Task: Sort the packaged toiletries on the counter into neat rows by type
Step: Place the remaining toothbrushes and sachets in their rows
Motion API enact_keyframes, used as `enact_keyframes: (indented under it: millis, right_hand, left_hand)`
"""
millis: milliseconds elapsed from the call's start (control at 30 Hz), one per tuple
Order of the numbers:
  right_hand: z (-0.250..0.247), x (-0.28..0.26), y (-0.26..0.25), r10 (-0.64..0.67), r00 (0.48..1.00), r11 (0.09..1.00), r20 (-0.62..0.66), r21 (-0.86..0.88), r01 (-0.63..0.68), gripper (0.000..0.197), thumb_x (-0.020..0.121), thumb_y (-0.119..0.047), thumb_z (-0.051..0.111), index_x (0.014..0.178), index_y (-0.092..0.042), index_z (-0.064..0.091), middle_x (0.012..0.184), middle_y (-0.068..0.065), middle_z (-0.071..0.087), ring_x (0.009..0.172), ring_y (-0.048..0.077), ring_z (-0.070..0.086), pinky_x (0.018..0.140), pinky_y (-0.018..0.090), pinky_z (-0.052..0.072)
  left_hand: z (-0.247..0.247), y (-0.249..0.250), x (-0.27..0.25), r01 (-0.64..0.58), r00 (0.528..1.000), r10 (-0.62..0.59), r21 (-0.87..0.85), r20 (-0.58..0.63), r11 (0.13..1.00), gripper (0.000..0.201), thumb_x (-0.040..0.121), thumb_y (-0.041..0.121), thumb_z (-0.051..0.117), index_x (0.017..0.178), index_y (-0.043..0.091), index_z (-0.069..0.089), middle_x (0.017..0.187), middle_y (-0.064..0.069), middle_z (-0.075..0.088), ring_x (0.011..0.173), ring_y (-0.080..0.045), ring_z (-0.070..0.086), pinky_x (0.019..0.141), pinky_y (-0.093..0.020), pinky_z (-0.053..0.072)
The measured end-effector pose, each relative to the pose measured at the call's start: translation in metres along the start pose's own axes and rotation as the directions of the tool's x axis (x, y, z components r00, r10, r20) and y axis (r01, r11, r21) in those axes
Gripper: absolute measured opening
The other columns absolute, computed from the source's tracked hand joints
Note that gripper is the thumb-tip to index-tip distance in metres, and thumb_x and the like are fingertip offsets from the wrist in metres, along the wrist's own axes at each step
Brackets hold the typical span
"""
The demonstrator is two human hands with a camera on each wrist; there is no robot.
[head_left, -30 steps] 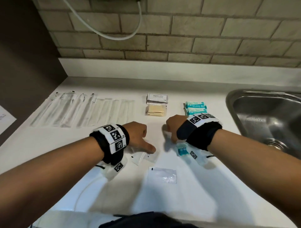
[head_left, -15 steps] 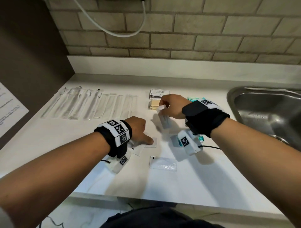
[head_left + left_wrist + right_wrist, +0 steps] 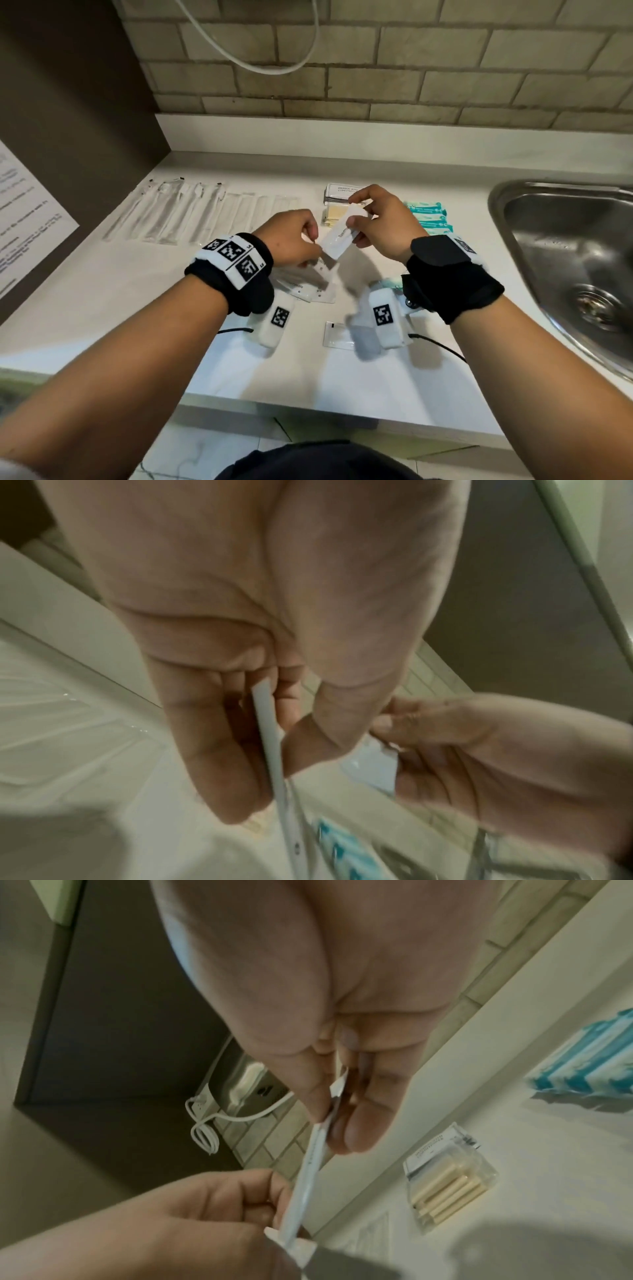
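Note:
My right hand (image 3: 356,219) pinches a white sachet (image 3: 339,240) by its top, above the counter (image 3: 239,359). The sachet's lower end reaches my left hand (image 3: 313,245), which pinches a small fan of flat sachets (image 3: 308,284) hanging below it. In the left wrist view, the left hand (image 3: 277,731) grips these flat sachets (image 3: 270,739) edge-on. The right wrist view shows the right hand (image 3: 332,1115) holding the white sachet (image 3: 308,1172), with left fingers (image 3: 240,1218) at its bottom end. One clear packet (image 3: 334,334) lies on the counter, partly behind the right wrist camera.
A row of long clear packets (image 3: 198,214) lies at the back left. A stack of beige packets (image 3: 334,214) and teal packets (image 3: 428,214) sit behind the hands. A steel sink (image 3: 565,246) is at the right. A white cable (image 3: 257,58) hangs on the brick wall.
My right hand picked a white sachet off the counter and brought it over to the left hand. The left hand rose from the counter with the flat sachets it had been pressing on.

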State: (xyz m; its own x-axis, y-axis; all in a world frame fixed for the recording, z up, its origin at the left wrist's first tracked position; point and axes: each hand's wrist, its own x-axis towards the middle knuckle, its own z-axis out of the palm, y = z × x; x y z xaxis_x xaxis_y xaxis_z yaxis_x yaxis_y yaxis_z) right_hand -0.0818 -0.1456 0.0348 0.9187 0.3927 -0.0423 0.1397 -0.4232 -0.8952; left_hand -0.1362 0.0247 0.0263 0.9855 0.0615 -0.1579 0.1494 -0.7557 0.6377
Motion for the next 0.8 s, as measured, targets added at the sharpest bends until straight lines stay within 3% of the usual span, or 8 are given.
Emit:
enact_keyframes:
  millis: [67, 167, 300, 400, 467, 633, 700, 800]
  right_hand:
    - [-0.003, 0.0, -0.001, 0.005, 0.999, 0.996, -0.047, 0.089, -0.001, 0.023, 0.092, -0.002, 0.056, 0.109, -0.016, 0.052, 0.093, 0.01, 0.053, 0.056, 0.023, 0.061, 0.066, 0.036, 0.058]
    - [-0.006, -0.002, 0.001, 0.004, 0.994, 0.982, -0.11, 0.189, 0.017, 0.022, 0.092, 0.001, 0.056, 0.108, -0.015, 0.054, 0.095, 0.013, 0.052, 0.059, 0.021, 0.063, 0.065, 0.035, 0.059]
    - [-0.004, -0.007, 0.007, 0.024, 0.989, 0.961, -0.144, 0.275, 0.016, 0.021, 0.091, 0.0, 0.058, 0.107, -0.013, 0.056, 0.094, 0.009, 0.057, 0.051, 0.011, 0.066, 0.061, 0.032, 0.061]
    - [-0.001, -0.012, 0.012, 0.058, 0.981, 0.943, -0.185, 0.332, 0.007, 0.019, 0.092, 0.0, 0.058, 0.104, -0.014, 0.055, 0.087, 0.003, 0.056, 0.051, 0.015, 0.066, 0.063, 0.032, 0.061]
    - [-0.002, -0.015, 0.016, 0.081, 0.967, 0.924, -0.243, 0.381, 0.018, 0.019, 0.091, 0.0, 0.058, 0.102, -0.014, 0.054, 0.086, 0.001, 0.052, 0.056, 0.021, 0.065, 0.065, 0.033, 0.06]
    - [-0.006, -0.018, 0.023, 0.115, 0.931, 0.9, -0.345, 0.434, 0.05, 0.02, 0.089, 0.001, 0.06, 0.101, -0.012, 0.05, 0.082, -0.004, 0.044, 0.061, 0.022, 0.066, 0.069, 0.035, 0.06]
    - [-0.003, -0.02, 0.023, 0.124, 0.94, 0.884, -0.318, 0.466, 0.041, 0.021, 0.088, 0.002, 0.061, 0.099, -0.011, 0.049, 0.082, -0.003, 0.046, 0.062, 0.022, 0.067, 0.069, 0.035, 0.06]
    - [0.005, -0.026, 0.023, 0.124, 0.96, 0.869, -0.251, 0.494, 0.017, 0.021, 0.088, 0.004, 0.061, 0.095, -0.013, 0.05, 0.084, 0.0, 0.049, 0.063, 0.024, 0.067, 0.068, 0.034, 0.061]
  left_hand:
    - [-0.002, 0.0, -0.002, 0.016, 0.997, -0.036, -0.292, -0.062, 0.956, 0.023, 0.081, -0.001, 0.067, 0.09, 0.014, 0.053, 0.106, -0.011, 0.066, 0.067, -0.025, 0.068, 0.069, -0.036, 0.058]
    - [0.002, 0.001, -0.004, -0.011, 0.991, -0.073, -0.608, -0.113, 0.793, 0.027, 0.082, -0.01, 0.066, 0.091, 0.012, 0.052, 0.1, -0.022, 0.065, 0.07, -0.024, 0.067, 0.062, -0.024, 0.06]
    - [0.014, -0.005, -0.009, -0.049, 0.984, -0.101, -0.772, -0.146, 0.633, 0.02, 0.083, -0.01, 0.067, 0.092, 0.006, 0.06, 0.085, -0.012, 0.069, 0.071, -0.019, 0.068, 0.068, -0.022, 0.06]
    - [0.021, -0.013, -0.012, -0.048, 0.979, -0.136, -0.826, -0.149, 0.561, 0.018, 0.083, -0.007, 0.068, 0.095, 0.007, 0.067, 0.085, -0.01, 0.07, 0.073, -0.017, 0.069, 0.068, -0.019, 0.058]
    - [0.024, -0.018, -0.015, -0.026, 0.979, -0.153, -0.833, -0.133, 0.552, 0.02, 0.086, -0.005, 0.066, 0.1, 0.008, 0.069, 0.078, -0.003, 0.071, 0.072, -0.016, 0.069, 0.065, -0.016, 0.056]
    - [0.029, -0.025, -0.023, 0.037, 0.986, -0.146, -0.745, -0.081, 0.666, 0.031, 0.088, -0.008, 0.056, 0.108, 0.013, 0.068, 0.049, 0.013, 0.057, 0.052, -0.009, 0.058, 0.051, -0.019, 0.05]
    - [0.029, -0.025, -0.024, 0.037, 0.986, -0.144, -0.733, -0.083, 0.679, 0.034, 0.088, -0.009, 0.052, 0.109, 0.013, 0.067, 0.046, 0.013, 0.053, 0.052, -0.011, 0.055, 0.055, -0.023, 0.05]
    - [0.032, -0.025, -0.024, 0.029, 0.987, -0.137, -0.758, -0.08, 0.651, 0.036, 0.088, -0.01, 0.051, 0.108, 0.013, 0.068, 0.047, 0.01, 0.051, 0.072, -0.028, 0.057, 0.071, -0.037, 0.049]
